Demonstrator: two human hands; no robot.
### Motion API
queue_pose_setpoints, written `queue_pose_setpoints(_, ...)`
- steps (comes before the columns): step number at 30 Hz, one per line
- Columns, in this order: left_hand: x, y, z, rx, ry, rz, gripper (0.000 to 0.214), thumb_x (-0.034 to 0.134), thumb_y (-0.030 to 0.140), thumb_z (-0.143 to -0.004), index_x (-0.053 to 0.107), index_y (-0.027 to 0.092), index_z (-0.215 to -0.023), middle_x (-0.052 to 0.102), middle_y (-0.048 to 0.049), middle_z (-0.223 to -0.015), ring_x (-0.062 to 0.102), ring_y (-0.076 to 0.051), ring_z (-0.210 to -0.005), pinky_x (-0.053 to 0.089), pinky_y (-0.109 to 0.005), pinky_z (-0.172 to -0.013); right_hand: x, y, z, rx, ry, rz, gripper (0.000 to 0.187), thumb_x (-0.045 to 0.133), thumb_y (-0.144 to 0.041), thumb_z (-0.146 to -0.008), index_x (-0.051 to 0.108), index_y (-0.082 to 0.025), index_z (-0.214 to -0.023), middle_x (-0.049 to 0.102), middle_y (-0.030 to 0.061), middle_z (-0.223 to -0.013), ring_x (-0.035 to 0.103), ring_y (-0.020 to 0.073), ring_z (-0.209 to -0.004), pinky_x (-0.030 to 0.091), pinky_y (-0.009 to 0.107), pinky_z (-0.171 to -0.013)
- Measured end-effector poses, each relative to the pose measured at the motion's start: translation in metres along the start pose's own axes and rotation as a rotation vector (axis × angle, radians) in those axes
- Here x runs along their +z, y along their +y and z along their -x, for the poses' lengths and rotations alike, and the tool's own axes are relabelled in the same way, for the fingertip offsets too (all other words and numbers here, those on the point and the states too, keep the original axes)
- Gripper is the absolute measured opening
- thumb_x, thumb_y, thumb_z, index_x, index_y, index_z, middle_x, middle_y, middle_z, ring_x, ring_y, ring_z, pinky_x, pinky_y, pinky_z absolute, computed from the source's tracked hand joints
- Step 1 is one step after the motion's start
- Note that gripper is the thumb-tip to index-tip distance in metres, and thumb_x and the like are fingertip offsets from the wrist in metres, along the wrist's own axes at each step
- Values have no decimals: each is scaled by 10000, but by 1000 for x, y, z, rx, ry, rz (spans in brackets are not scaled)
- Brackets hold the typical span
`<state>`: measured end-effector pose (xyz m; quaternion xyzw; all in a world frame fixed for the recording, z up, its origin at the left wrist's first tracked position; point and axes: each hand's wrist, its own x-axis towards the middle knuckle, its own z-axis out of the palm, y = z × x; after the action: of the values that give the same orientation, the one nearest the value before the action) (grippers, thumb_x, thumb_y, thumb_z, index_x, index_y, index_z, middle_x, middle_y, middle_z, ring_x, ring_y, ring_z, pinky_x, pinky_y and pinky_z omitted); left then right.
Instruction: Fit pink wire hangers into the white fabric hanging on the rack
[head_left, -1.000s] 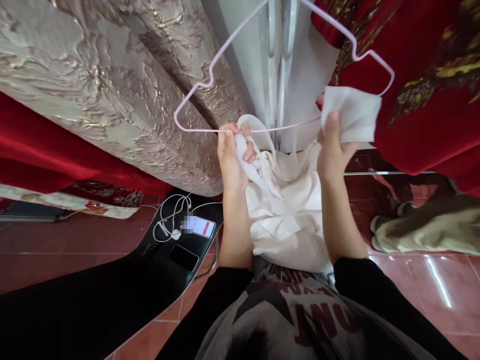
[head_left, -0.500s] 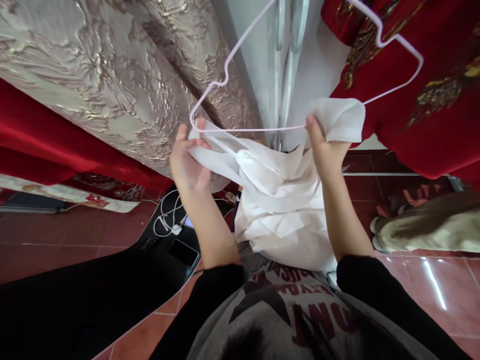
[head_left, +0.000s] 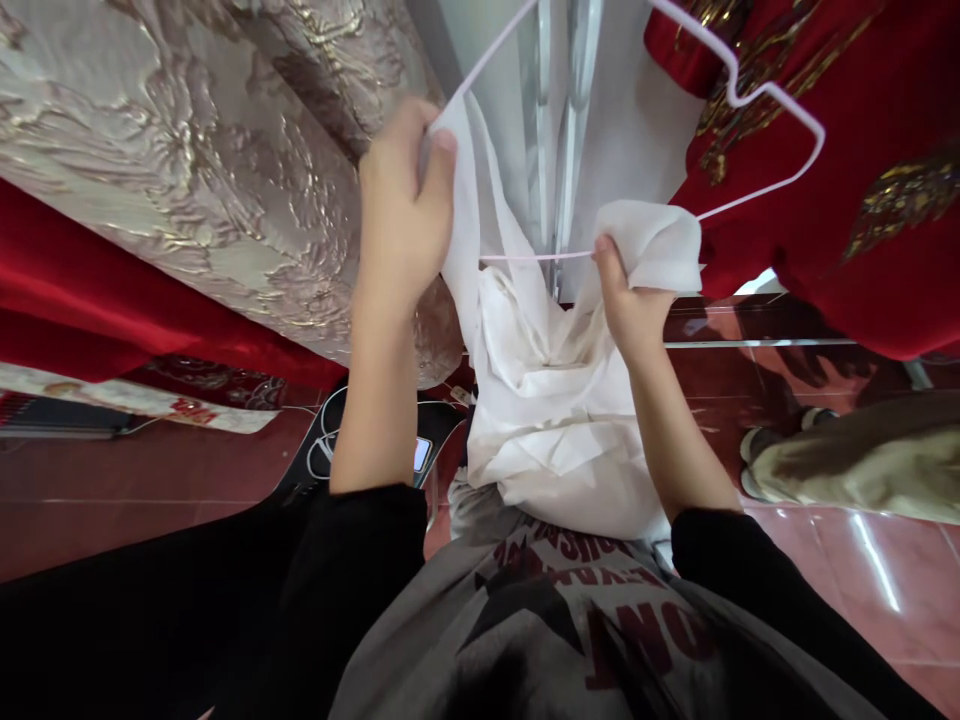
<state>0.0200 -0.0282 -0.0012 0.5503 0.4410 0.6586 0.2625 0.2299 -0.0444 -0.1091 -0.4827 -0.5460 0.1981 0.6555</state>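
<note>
White cloth (head_left: 559, 440) drapes down between the left hand (head_left: 405, 205) and the right hand (head_left: 637, 305). The left pinches its strap (head_left: 466, 200) at one side of a pale pink hanger (head_left: 562, 256); the right clasps a folded upper end (head_left: 660, 245), thumb against the lower bar. Fitting cloth to hanger seems the current step; next probably calls for settling the right-hand end. Red fabric (head_left: 900, 110) hangs beyond the right hand.

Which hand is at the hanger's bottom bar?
The right hand, its thumb at the bottom bar; the left hand is higher, by a sloping side.
</note>
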Motion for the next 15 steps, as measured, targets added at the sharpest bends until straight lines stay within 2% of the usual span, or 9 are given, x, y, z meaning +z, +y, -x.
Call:
queue_pose_setpoints(2,-2,-5,-3,94,-154,-155,160,637,111,-955,694,168,-817,567,4,-773,545,-161,-832,465,-225,-1001,-4,-7,-5,-29,-36,-1,552,601,-681,-829,610,-190,-1081,657,89,-1165,618,200,-1202,481,445,-1166)
queue_pose_setpoints(4,-7,-6,-6,135,-169,-226,160,628,131,-968,687,176,-826,530,19,-777,509,-137,-838,423,-173,-1001,-10,-18,-9,-26,-70,-29,536,607,-656,-834,586,-197,-1110,655,82,-1173,640,195,-1142,529,442,-1095)
queue_pose_setpoints(6,-11,-4,-10,173,-196,-312,165,610,142,-985,691,176,-845,525,20,-791,503,-132,-854,410,-165,-988,-19,-30,-13,25,-33,-140,443,601,-558,-865,560,-192,-1110,670,80,-1134,661,147,-853,607,352,-762)
queue_pose_setpoints(7,-13,-2,-11,186,-221,-354,163,597,156,-997,698,179,-870,532,19,-806,506,-135,-866,412,-171,-984,-25,-34,-16,58,39,-223,369,603,-474,-871,551,-184,-1093,679,81,-1105,610,111,-708,533,277,-570)
queue_pose_setpoints(8,-15,-1,-13,197,-242,-386,158,587,170,-1006,703,182,-900,542,19,-826,510,-140,-884,413,-178,-984,-33,-35,-20,85,137,-307,291,599,-384,-863,546,-175,-1058,686,82,-1082,526,75,-592,400,222,-444)
queue_pose_setpoints(10,-18,1,-15,201,-264,-416,144,581,188,-1014,706,191,-943,560,24,-857,515,-149,-918,414,-190,-989,-54,-29,-32,124,330,-420,153,556,-235,-815,536,-165,-950,695,79,-1032,371,28,-467,205,200,-373)
queue_pose_setpoints(12,-18,1,-15,200,-275,-418,138,584,190,-1012,703,199,-942,557,28,-851,506,-150,-897,414,-193,-977,-79,-13,-51,170,414,-433,81,486,-135,-768,512,-179,-831,690,48,-905,272,5,-397,180,219,-359)
queue_pose_setpoints(13,-17,1,-15,198,-277,-412,139,587,186,-1010,702,199,-932,550,28,-842,499,-147,-877,412,-190,-966,-91,-4,-62,184,425,-426,127,464,-79,-724,486,-193,-774,646,9,-756,266,9,-370,179,224,-356)
queue_pose_setpoints(15,-15,2,-14,169,-259,-372,154,596,158,-1002,698,188,-891,538,24,-818,480,-139,-838,406,-174,-938,-113,13,-85,172,417,-389,198,446,-29,-690,387,-213,-644,447,-50,-523,279,21,-338,157,222,-351)
